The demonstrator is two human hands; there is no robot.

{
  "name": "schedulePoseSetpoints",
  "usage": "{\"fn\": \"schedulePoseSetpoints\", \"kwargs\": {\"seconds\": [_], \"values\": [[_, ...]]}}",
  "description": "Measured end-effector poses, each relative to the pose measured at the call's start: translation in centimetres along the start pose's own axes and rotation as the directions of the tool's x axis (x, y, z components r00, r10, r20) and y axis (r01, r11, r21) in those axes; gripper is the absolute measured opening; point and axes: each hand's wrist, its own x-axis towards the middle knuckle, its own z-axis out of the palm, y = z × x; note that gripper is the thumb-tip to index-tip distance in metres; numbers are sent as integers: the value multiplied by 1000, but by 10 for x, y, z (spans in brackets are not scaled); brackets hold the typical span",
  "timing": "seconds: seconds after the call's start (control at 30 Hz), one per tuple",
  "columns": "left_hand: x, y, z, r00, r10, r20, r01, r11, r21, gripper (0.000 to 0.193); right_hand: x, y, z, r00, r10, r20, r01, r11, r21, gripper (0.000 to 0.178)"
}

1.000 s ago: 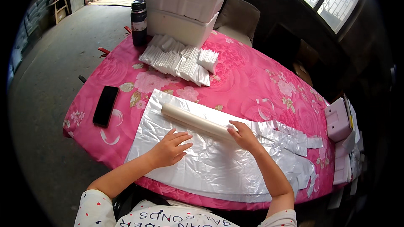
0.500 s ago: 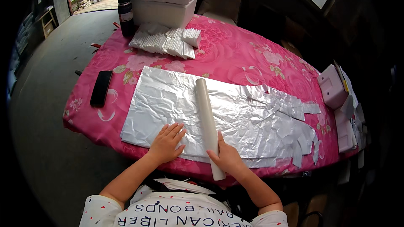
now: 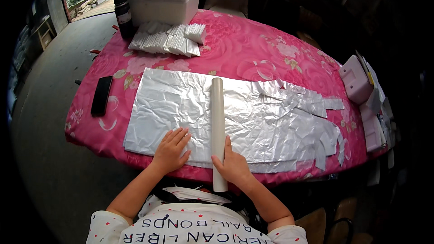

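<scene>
A flat stack of crumpled silvery plastic bags (image 3: 174, 101) lies across the table, with loose strip-like ends at its right. Over its middle rests a long pale tube (image 3: 218, 122), running away from me, its near end sticking out past the table edge. My right hand (image 3: 233, 165) grips the tube near that end, thumb on its left side and index finger stretched along its right. To the left, my left hand (image 3: 172, 151) lies flat on the near part of the stack with fingers extended, holding nothing.
A pink flowered cloth (image 3: 235, 54) covers the table. A black phone (image 3: 102, 96) lies at the left. Farther back are folded silvery packets (image 3: 167, 39), a dark bottle (image 3: 122, 16) and stacked white foam boxes (image 3: 165, 7). Pale bins with papers (image 3: 357, 81) stand at the right edge.
The tube has turned on the stack and now points straighter away from me. My right hand has stayed on it. The whole view has shifted slightly; my left hand remains on the bags.
</scene>
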Motion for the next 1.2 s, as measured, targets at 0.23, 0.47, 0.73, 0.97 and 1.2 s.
{"fn": "schedulePoseSetpoints", "kwargs": {"seconds": [0.23, 0.47, 0.73, 0.97, 1.2], "values": [[0, 0, 0, 1000, -17, 6, 17, 1000, 8, 48, 2, -3, -1, 997, -10, 72, 13, 999, -47, 86], [1, 2, -2, 996, -28, 84, 27, 1000, 15, 54, 8, 13, -17, 989, -137, -51, 134, 989, -61, 65], [65, 27, 17, 965, 171, 201, -107, 949, -297, 76, 64, 71, -18, 837, -461, -294, 412, 885, -217, 47], [91, 64, 43, 959, 215, 182, -162, 950, -269, 72, 75, 177, -76, 872, -217, -439, 102, 957, -272, 47], [103, 94, 56, 941, 265, 209, -211, 946, -246, 62, 42, 308, -125, 711, 46, -701, -299, 923, -242, 34]]}}
